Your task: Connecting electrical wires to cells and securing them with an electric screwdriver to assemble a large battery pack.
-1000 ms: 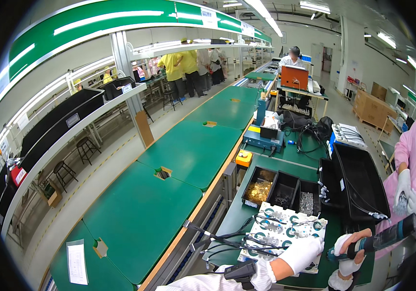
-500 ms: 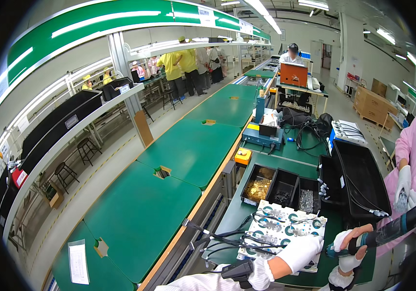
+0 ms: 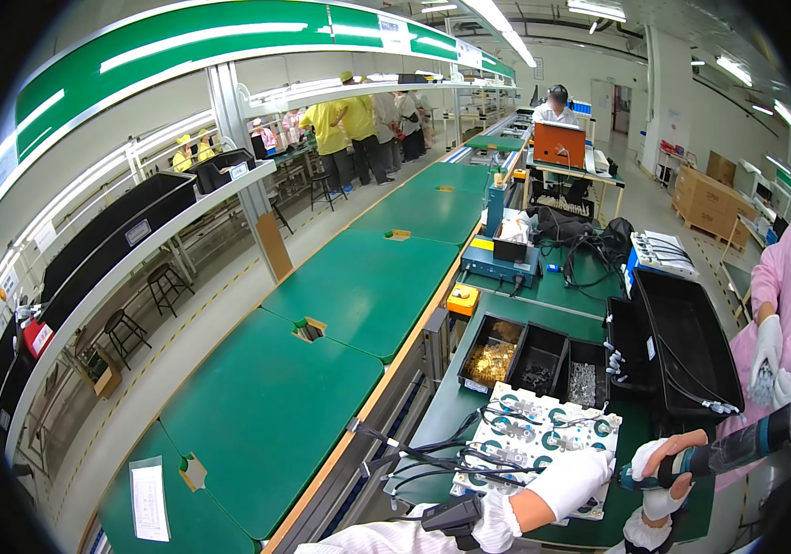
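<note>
Over the white board point(image 3: 514, 427) lies the left hand point(image 3: 576, 484), perhaps steadying it, finger closure unclear, while beside its right edge the right hand point(image 3: 651, 455) closes around a drill point(image 3: 742, 450).

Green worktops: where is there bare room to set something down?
Bare: the green panel beyond the white sheet, along the tan edge; also a narrow bench strip between the blue box and parts bins. Crowded: the near bench, around the white fixture, black cables, left hand, right hand and power tool.

People in yellow point(image 3: 359, 120) and a stool point(image 3: 117, 318) stand left of the orange box point(image 3: 559, 148), cartons point(image 3: 709, 208) right, a person point(image 3: 552, 114) behind it.
</note>
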{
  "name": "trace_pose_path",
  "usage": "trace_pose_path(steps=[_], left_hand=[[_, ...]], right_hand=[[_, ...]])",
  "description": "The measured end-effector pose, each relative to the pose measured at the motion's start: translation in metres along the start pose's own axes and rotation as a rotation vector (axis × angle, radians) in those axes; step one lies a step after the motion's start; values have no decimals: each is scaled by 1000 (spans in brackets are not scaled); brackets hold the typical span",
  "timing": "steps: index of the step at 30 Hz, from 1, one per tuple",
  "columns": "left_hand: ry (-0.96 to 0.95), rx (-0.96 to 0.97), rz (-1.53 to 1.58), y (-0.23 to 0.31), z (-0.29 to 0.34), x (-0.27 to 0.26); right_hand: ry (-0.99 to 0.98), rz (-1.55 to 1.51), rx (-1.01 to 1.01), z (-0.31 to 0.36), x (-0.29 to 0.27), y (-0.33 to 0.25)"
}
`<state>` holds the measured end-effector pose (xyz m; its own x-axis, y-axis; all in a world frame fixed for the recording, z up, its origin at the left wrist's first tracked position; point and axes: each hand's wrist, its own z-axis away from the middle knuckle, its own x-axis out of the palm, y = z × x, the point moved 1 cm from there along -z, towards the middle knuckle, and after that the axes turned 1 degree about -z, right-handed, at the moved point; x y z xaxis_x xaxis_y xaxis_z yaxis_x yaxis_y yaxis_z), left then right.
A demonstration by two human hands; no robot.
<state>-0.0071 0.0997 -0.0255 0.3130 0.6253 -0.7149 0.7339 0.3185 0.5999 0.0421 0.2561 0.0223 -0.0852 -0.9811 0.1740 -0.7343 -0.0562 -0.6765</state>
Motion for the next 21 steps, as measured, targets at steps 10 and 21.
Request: trace_pose_path(steps=[10,21], left_hand=[[12,-51,-52,1,2,-4],[35,-18,-171,2,6,1]], right_hand=[[221,276,158,-13,27,12],[-135,-118,258,-21,-15,26]])
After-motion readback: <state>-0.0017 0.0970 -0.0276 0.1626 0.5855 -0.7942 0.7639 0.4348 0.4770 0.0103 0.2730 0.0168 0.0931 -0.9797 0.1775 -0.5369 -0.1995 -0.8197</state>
